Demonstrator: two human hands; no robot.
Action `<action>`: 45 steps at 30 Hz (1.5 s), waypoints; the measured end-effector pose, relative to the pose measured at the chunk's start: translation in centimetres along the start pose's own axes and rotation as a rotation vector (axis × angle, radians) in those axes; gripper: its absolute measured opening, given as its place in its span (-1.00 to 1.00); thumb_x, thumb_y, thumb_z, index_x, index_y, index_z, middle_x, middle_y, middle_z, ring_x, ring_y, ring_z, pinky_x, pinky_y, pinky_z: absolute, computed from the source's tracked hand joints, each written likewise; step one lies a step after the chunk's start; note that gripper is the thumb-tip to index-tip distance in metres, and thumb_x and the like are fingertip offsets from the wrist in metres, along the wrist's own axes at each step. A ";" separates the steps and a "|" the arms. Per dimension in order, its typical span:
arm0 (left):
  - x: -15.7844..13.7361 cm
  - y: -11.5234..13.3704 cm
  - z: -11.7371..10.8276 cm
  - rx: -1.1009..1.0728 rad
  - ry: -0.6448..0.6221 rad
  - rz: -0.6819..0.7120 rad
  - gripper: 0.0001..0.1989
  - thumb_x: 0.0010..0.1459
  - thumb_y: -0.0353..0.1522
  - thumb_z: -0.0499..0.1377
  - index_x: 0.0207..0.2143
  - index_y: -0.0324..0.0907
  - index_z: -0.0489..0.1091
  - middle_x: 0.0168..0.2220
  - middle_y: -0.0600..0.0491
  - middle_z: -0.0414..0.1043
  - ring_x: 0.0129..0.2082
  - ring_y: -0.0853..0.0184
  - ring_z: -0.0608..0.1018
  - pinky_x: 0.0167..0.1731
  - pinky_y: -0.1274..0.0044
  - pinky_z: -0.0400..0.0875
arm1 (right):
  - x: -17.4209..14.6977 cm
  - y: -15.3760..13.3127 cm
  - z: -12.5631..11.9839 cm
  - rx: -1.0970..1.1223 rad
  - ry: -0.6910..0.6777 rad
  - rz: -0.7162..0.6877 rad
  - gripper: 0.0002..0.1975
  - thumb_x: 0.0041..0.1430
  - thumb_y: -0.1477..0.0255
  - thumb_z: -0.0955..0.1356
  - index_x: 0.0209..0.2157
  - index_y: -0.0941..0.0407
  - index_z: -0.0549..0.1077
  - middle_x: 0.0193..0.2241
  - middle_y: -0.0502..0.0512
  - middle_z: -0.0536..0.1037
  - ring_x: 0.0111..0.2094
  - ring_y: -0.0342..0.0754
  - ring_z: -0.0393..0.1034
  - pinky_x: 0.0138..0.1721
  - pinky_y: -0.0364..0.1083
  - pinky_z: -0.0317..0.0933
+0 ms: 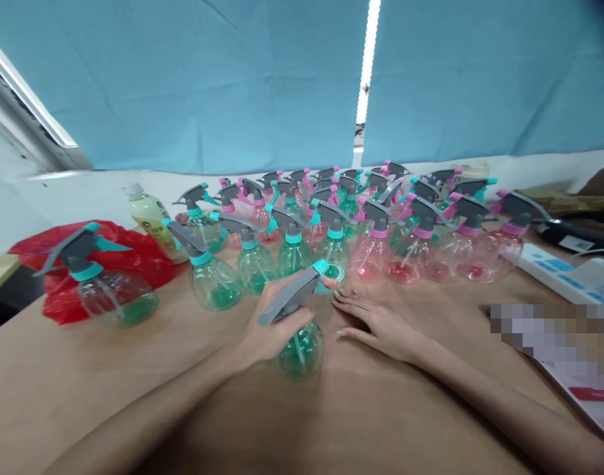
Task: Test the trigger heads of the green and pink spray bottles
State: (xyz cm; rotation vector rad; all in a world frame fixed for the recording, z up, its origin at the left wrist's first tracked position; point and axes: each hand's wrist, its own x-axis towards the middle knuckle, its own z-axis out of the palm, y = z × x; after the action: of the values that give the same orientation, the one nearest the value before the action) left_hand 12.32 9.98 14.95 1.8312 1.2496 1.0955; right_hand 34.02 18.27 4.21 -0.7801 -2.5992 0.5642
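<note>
My left hand (pixel 270 333) is wrapped around the neck and trigger of a green spray bottle (pixel 302 355) with a grey head and turquoise nozzle pointing up and away to the right. Its fingers partly hide the collar. Just to the right, my right hand (pixel 381 324) rests on the table with its fingers stretched out and nothing in them. Behind both hands stand rows of similar bottles, green ones such as a spray bottle (pixel 215 287) on the left and pink ones such as a spray bottle (pixel 370 258) on the right.
A tilted green spray bottle (pixel 117 297) is at the left by a red plastic bag (pixel 59 300). Behind it leans a bottle of yellowish liquid (pixel 151 214). A white power strip (pixel 554 270) and a partly blurred-out flat device (pixel 591 399) lie at the right of the wooden table (pixel 208 422).
</note>
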 end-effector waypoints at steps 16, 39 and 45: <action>-0.1 0.1 0.7 -0.148 0.028 0.087 -0.64 0.02 -0.50 0.11 -0.09 -0.15 0.41 0.01 -0.02 0.44 -0.11 0.23 0.54 -0.13 0.43 0.45 | -0.2 -0.3 0.0 0.012 0.018 0.032 -0.38 0.24 0.06 0.22 0.24 0.07 0.18 0.23 0.13 0.22 0.28 0.11 0.00 0.27 0.17 -0.05; -0.1 0.8 0.5 0.065 0.062 0.030 -0.78 -0.09 -0.44 0.06 -0.35 -0.15 0.41 -0.47 0.12 0.34 -0.50 0.36 0.37 -0.42 0.50 0.28 | -0.3 -0.3 0.0 0.017 0.022 0.011 -0.41 0.25 0.08 0.22 0.25 0.02 0.17 0.25 0.11 0.19 0.28 0.12 -0.01 0.26 0.21 -0.05; -0.1 0.9 0.5 0.039 0.049 0.025 -0.87 -0.09 -0.45 0.06 -0.43 -0.15 0.34 -0.51 0.13 0.29 -0.49 0.36 0.38 -0.47 0.52 0.22 | -0.3 -0.3 0.0 -0.008 0.006 0.026 -0.40 0.26 0.07 0.21 0.23 0.09 0.21 0.24 0.14 0.20 0.28 0.10 -0.01 0.27 0.18 -0.06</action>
State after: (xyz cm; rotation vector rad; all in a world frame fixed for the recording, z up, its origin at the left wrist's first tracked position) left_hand 13.11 9.54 15.51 1.8638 1.2873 1.1432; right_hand 34.10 17.85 4.26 -0.8173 -2.5907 0.5590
